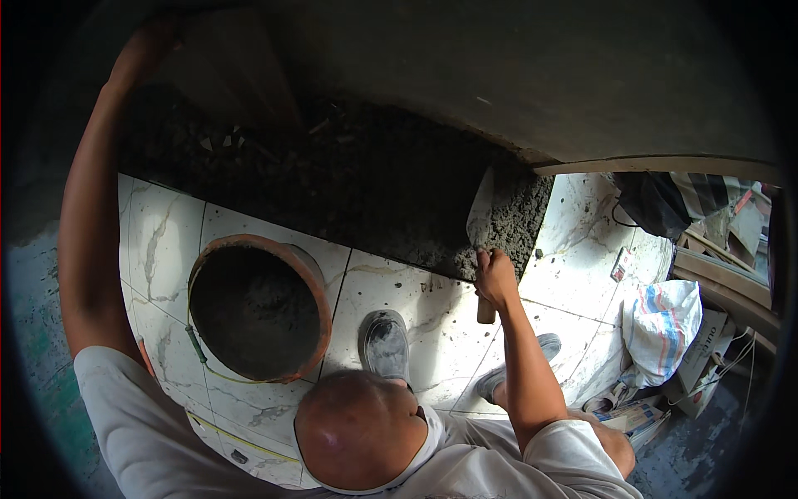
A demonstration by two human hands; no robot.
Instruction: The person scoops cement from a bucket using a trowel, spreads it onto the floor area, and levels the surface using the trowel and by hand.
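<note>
Gripping a trowel by its handle, the right hand has its fingers clamped around the grip, with the wooden end sticking out below the fist. The trowel is at the right-hand end of a long dark bed, its pale blade pointing away from the person beside rough grey mortar; whether the blade touches the mortar, I cannot tell. The left hand is stretched far forward into deep shadow at the upper left, near a dim panel; I cannot tell whether its fingers are apart or together.

Between the 2 arms, a round bucket with an orange-brown rim stands on white, grey-veined tiles, holding dark grey material. Crumbs dot the tiles near the mortar. The person's 2 grey shoes rest on the tiles, right of the bucket. Farther right, a white woven sack with coloured stripes sits beside a carton.
</note>
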